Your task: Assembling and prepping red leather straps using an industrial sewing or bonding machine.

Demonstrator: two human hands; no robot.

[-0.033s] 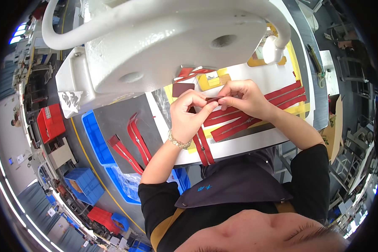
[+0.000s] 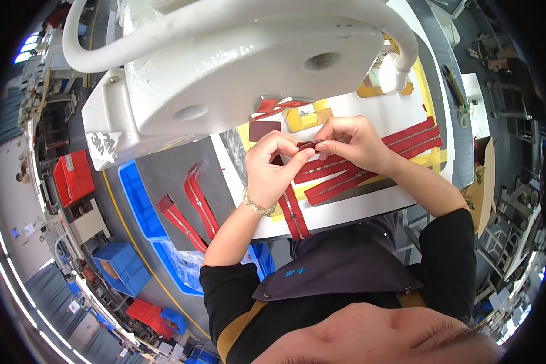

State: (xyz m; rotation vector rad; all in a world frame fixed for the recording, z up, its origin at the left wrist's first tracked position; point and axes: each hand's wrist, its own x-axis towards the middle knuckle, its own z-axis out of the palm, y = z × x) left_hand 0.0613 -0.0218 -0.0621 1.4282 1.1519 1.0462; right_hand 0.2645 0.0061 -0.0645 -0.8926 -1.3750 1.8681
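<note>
My left hand (image 2: 273, 167) and my right hand (image 2: 353, 142) meet over the table, thumbs and forefingers pinching a small dark red piece (image 2: 310, 145) between them. The fingers cover part of it, and its material is hard to make out. Under and beside the hands lie red zippers with metal teeth: one long zipper (image 2: 406, 144) stretches off to the right, and another zipper (image 2: 295, 215) hangs toward the table's near edge below my left wrist. A dark maroon square patch (image 2: 264, 130) rests just beyond my left hand.
A large white machine head (image 2: 242, 79) overhangs the far side of the table. Beyond my hands sits a yellow frame-like part (image 2: 309, 119). More red zippers (image 2: 200, 200) lie on the grey surface at left, above blue bins (image 2: 141, 200). Scissors (image 2: 464, 115) lie far right.
</note>
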